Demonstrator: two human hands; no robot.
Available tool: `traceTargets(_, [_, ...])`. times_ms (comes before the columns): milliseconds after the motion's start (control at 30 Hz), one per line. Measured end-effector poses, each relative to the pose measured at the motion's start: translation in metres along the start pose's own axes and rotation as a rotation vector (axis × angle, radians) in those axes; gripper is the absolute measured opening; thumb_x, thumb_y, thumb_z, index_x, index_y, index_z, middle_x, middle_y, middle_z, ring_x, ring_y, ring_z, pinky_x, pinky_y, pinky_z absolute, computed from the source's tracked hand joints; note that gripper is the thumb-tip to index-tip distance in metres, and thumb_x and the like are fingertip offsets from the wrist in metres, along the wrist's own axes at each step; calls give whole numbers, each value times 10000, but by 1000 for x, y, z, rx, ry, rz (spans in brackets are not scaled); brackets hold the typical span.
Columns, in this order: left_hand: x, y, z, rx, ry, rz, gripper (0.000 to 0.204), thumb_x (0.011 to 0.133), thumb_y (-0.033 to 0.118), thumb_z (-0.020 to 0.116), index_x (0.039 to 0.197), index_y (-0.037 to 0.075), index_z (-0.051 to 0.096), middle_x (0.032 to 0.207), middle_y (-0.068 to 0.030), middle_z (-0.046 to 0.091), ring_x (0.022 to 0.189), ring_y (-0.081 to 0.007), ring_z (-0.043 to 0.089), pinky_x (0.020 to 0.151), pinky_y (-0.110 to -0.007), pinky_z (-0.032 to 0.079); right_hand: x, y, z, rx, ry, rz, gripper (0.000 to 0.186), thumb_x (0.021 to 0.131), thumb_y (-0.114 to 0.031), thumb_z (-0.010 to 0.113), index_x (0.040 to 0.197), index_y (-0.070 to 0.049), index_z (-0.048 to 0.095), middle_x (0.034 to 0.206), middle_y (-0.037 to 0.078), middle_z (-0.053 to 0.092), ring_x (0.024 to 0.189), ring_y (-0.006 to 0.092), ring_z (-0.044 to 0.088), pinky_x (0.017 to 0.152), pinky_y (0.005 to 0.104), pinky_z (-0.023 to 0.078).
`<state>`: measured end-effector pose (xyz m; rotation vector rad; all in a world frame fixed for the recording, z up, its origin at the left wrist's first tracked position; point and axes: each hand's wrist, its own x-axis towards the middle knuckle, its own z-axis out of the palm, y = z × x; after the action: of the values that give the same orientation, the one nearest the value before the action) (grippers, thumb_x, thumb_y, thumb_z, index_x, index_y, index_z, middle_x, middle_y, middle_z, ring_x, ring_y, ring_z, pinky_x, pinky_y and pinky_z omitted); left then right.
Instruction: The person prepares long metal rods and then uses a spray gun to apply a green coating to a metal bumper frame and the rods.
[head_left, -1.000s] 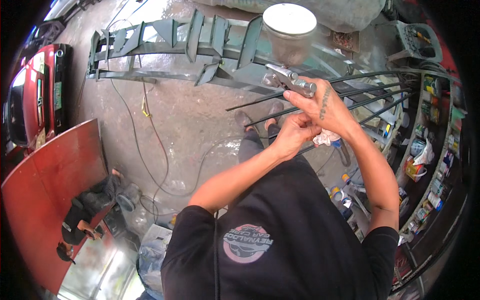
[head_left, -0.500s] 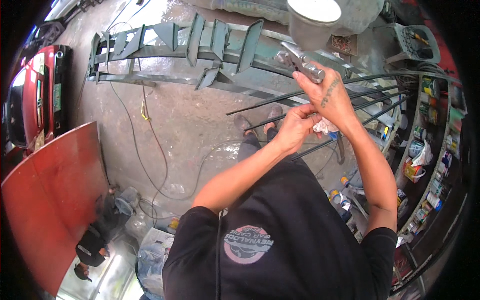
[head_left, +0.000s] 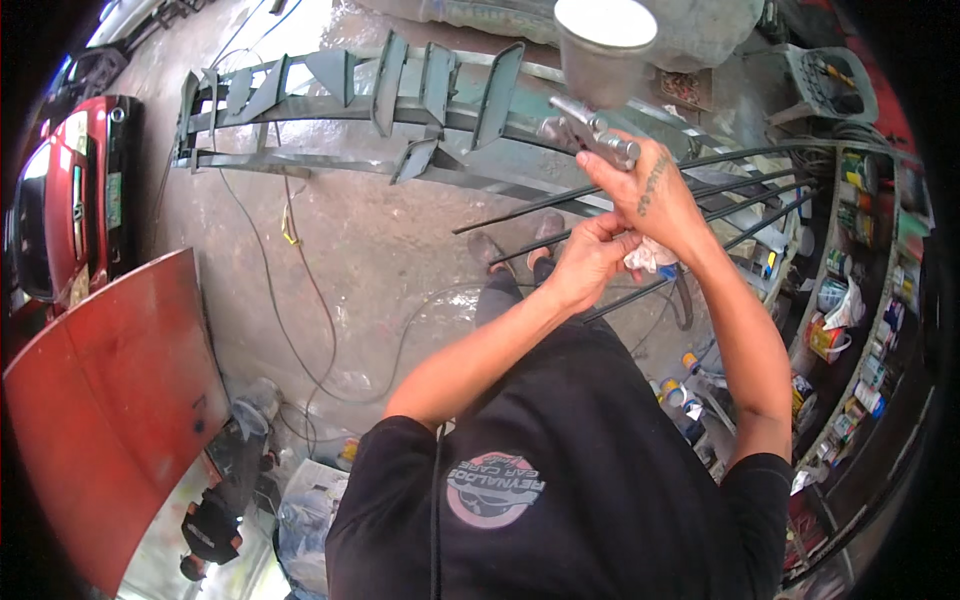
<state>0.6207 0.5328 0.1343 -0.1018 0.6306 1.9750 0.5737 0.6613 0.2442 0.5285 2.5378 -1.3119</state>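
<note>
Over floor (head_left: pixel 350 230) | right hand (head_left: pixel 655 198) gripping spray gun (head_left: pixel 596 134) | left hand (head_left: pixel 592 262) by rag (head_left: pixel 653 256), grip unclear | lettered shirt badge (head_left: pixel 495 487)

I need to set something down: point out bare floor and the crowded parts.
Bare grey concrete floor lies between the long grey-green finned frame, the thin yellow-tied hose and the brown shoes. Crowded at right: thin black rods, can-laden shelves.
</note>
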Motion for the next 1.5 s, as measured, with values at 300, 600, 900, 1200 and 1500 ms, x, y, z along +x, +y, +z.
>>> traceTargets(300, [9, 11, 1, -38, 21, 41, 241, 1020, 146, 632, 1221, 17, 658, 1047, -53, 712, 852, -144, 682, 647, -322, 571, 11, 3, 1, 46, 214, -25, 380, 943, -319, 679, 1074, 38, 680, 634, 166, 580, 568, 273, 520, 632, 409, 473])
traceTargets(600, [-7, -18, -15, 8, -10, -125, 283, 1017, 142, 608, 1273, 23, 620, 1165, -84, 680, 924, -185, 668, 693, -355, 566, -1, 12, 15, 58, 21, 0, 448, 914, -350, 707, 1101, 56, 684, 757, 192, 672, 687, 247, 604, 707, 407, 503])
traceTargets(900, [-12, -27, -20, 112, -2, -214, 298, 1024, 193, 626, 1258, 9, 639, 1102, -104, 676, 862, -199, 685, 704, -341, 583, 40, 5, -8, -39, 219, -44, 381, 946, -358, 669, 994, 20, 676, 733, 208, 635, 696, 370, 616, 708, 452, 497])
traceTargets(1200, [-17, -31, -28, 135, 1, -245, 327, 1029, 244, 630, 1262, 15, 646, 1097, -102, 669, 875, -181, 687, 714, -325, 586, 36, 14, -11, -41, 278, -85, 398, 955, -374, 659, 977, 23, 676, 715, 205, 636, 670, 382, 618, 689, 450, 490])
traceTargets(1500, [-19, -31, -32, 142, 14, -262, 347, 1017, 260, 649, 1262, 14, 646, 1093, -98, 682, 881, -178, 691, 721, -326, 587, 22, 7, -7, -7, 73, -3, 410, 928, -372, 672, 947, 38, 660, 687, 177, 621, 669, 328, 617, 683, 448, 489])
